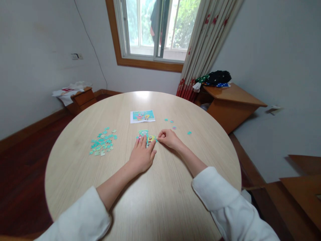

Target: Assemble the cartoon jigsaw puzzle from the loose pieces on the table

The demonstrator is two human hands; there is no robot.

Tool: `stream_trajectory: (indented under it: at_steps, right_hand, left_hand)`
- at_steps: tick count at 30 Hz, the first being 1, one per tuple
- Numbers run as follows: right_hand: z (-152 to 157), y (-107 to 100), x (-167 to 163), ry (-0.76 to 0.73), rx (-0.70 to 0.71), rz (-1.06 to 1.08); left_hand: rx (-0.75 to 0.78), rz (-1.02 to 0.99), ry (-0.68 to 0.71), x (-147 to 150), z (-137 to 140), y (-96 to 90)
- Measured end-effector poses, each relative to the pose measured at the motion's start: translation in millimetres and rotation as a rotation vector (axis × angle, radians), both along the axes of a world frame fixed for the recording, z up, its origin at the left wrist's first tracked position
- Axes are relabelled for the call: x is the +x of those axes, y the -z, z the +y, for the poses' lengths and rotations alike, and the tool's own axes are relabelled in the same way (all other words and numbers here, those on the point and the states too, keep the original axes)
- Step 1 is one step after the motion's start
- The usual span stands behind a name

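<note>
A partly joined jigsaw puzzle (143,132) lies near the middle of the table, teal with a yellow cartoon figure at its right. My left hand (141,154) rests flat on its lower part, fingers stretched out and covering some of it. At the puzzle's right edge, my right hand (169,138) pinches a small teal puzzle piece (157,139) between thumb and finger. Whether that piece is joined to the puzzle I cannot tell. Just beyond the puzzle lies a printed picture sheet (142,116) with pink and yellow cartoon figures on teal.
A heap of loose puzzle pieces (102,142) is spread on the left of the round table (160,201). Several single pieces lie at the right, one teal piece (189,133) farthest out. Behind stand a wooden cabinet (233,95) with cloths on top and a window.
</note>
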State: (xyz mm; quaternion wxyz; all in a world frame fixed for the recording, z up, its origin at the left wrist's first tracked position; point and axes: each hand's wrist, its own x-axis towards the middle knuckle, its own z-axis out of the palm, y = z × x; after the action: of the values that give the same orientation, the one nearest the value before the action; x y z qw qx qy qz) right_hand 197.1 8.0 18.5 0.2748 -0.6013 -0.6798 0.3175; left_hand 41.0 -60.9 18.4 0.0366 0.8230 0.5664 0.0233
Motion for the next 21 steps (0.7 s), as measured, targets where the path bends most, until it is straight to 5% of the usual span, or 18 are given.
stream_trajectory:
  at_steps: [9, 15, 21]
  right_hand:
    - [0.3, 3.8, 2.2, -0.014, 0.018, 0.064]
    - [5.1, 8.4, 13.8, 0.02, 0.003, 0.344]
    - [16.4, 11.4, 40.0, 0.295, 0.309, 0.161]
  left_hand:
    - [0.007, -0.024, 0.01, -1.2, 0.6, 1.6]
    - [0.04, -0.046, 0.012, -3.9, -0.5, 0.9]
    - [0.047, -0.049, 0.02, -7.2, -0.7, -0.5]
